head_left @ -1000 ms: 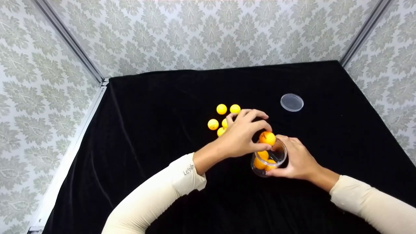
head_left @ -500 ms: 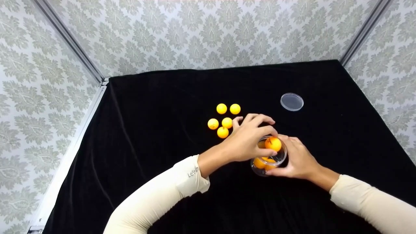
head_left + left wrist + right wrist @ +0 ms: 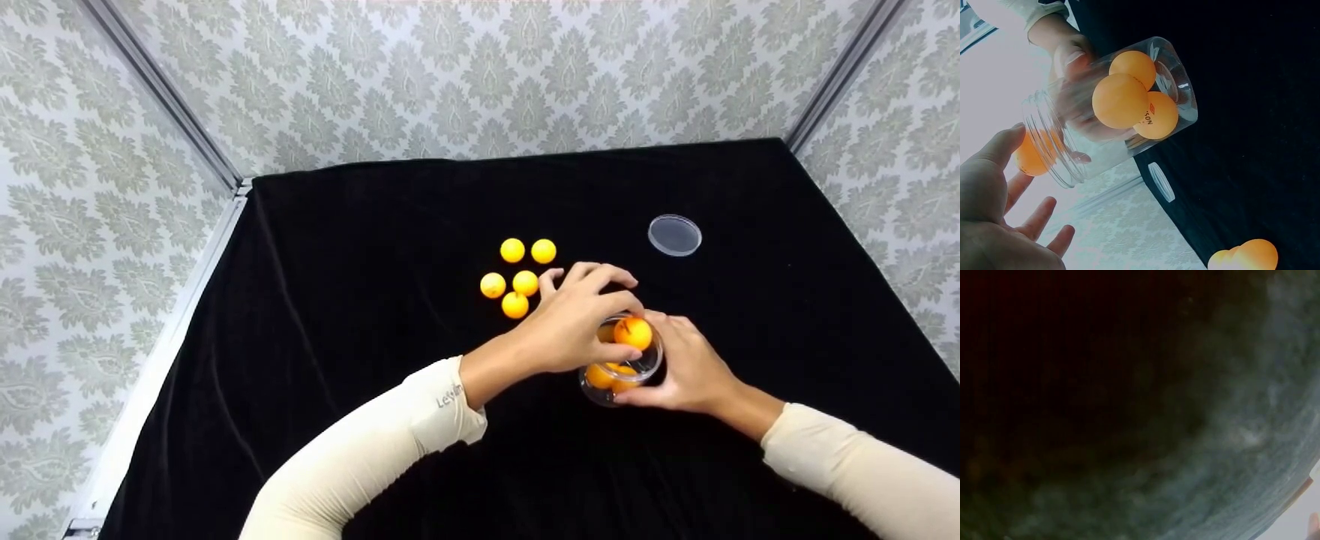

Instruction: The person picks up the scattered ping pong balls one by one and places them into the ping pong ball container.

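Observation:
My right hand grips a clear plastic jar around its side; the jar stands on the black cloth with its threaded mouth up. Inside it lie orange ping-pong balls, three of them showing near the bottom. At the mouth, my left hand pinches another ping-pong ball between thumb and forefinger, partly within the rim. The left hand's other fingers are spread away from the ball. The right wrist view is dark and blurred.
Several loose ping-pong balls lie together left of the left hand. A clear round lid rests on the black cloth beyond the jar. Patterned wall panels rise behind and at both sides.
My left hand has moved slightly right and down with the ball, from above the jar's rim into its mouth. The right hand and jar have stayed in place.

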Demonstrator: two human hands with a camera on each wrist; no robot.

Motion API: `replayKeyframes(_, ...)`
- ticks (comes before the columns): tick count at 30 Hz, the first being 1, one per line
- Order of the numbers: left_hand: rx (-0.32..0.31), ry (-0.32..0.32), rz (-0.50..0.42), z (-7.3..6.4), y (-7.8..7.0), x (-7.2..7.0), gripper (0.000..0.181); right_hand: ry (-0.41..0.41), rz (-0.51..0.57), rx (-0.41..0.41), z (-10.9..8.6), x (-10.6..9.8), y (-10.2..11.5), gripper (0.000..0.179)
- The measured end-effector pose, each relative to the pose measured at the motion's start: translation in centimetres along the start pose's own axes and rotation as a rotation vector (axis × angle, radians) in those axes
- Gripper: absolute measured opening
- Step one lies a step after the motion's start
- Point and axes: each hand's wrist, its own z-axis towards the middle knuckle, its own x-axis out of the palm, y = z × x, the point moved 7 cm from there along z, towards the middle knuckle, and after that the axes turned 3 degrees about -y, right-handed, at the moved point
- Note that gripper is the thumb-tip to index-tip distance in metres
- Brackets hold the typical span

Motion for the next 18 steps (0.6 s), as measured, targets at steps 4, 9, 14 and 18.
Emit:
replayKeyframes(4, 0.002, -0.001, -0.003, 0.0, -0.01, 0.02, 0.041, -0.004, -0.002, -0.002, -0.01, -0.02, 0.02, 0.111)
replayKeyframes(9, 0.006, 0.001, -0.005, 0.04, -0.07, 0.08, 0.042, -0.006, 0.005, -0.004, 0.02, -0.09, -0.01, 0.112)
replayKeyframes(14, 0.003, 0.007, -0.006, 0.06, -0.1, 0.14, 0.042, -0.008, 0.004, -0.003, 0.0, -0.1, 0.02, 0.112)
replayKeyframes(18, 0.008, 0.007, -0.014, 0.06, -0.16, 0.15, 0.039, -0.016, -0.005, -0.014, 0.01, -0.09, 0.06, 0.109)
